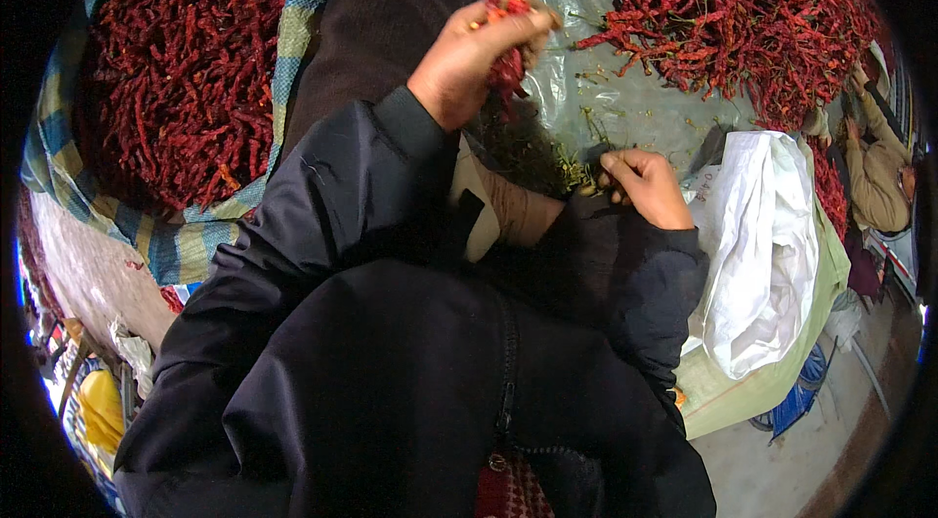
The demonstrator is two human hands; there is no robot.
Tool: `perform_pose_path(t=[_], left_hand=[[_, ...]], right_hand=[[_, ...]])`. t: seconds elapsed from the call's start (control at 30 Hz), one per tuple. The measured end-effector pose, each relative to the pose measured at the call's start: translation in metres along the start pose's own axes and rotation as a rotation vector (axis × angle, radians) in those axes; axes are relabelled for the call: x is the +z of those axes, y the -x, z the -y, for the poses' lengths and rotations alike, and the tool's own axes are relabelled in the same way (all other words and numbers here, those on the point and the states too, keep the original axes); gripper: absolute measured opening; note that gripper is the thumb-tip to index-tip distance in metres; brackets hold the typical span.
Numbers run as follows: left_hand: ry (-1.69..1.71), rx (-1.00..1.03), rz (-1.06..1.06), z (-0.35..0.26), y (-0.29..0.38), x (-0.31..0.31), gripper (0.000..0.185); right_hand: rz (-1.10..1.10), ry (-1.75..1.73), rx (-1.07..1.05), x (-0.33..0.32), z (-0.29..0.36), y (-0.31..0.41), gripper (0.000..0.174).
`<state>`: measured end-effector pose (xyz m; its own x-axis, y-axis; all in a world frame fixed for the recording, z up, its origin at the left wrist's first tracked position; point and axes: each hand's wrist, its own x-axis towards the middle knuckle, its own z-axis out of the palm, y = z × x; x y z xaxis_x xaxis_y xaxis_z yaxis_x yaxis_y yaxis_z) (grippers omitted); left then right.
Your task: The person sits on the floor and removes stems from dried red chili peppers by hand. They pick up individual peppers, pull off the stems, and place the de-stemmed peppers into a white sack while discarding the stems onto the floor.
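Note:
My left hand is raised above my leg, its fingers closed around a bunch of dried red chilli peppers. Lower and to the right, my right hand has curled fingers and the thumb near the fingertips. Whether anything is pinched there is hard to see. Just beyond those fingertips lies a heap of loose chilli stems, partly in shadow between my legs. A large pile of dried red chillies spreads over a clear plastic sheet in front of me on the right.
On the left, a blue-and-cream checked woven sack is full of dried red chillies. A white plastic sack lies folded by my right arm. Another person bends over chillies at far right, near a blue wheeled object.

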<state>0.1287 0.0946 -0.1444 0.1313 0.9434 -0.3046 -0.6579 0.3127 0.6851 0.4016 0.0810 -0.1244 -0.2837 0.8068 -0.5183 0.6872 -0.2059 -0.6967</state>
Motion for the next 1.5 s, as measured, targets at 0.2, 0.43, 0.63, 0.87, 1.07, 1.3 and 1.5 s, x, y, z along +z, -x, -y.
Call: perform_pose_path(t=[0.2, 0.43, 0.63, 0.87, 1.07, 1.3, 1.5], left_hand=[[-0.197, -0.05, -0.152, -0.003, -0.006, 0.013, 0.016], [-0.223, -0.081, -0.182, 0.016, -0.013, 0.0, 0.017], [-0.33, -0.163, -0.196, 0.024, -0.013, 0.003, 0.016], [-0.391, -0.219, -0.097, 0.032, -0.024, 0.003, 0.016], [-0.275, -0.364, 0.182, 0.044, -0.012, 0.0, 0.028], [-0.055, -0.325, 0.263, 0.027, -0.007, 0.013, 0.025], [-0.198, -0.262, 0.313, 0.027, -0.003, 0.017, 0.021]], right_hand=[[-0.4, 0.425, -0.277, 0.035, -0.004, -0.078, 0.014], [0.367, 0.16, -0.115, 0.009, -0.023, -0.029, 0.013], [-0.499, 0.061, -0.042, -0.016, -0.028, -0.076, 0.031], [-0.278, -0.192, 0.11, -0.009, -0.06, -0.091, 0.017], [-0.032, -0.715, 0.075, 0.034, 0.031, -0.004, 0.012], [-0.069, -0.407, 0.07, 0.037, 0.051, -0.005, 0.017], [-0.185, -0.678, -0.078, 0.004, 0.065, -0.036, 0.022]])
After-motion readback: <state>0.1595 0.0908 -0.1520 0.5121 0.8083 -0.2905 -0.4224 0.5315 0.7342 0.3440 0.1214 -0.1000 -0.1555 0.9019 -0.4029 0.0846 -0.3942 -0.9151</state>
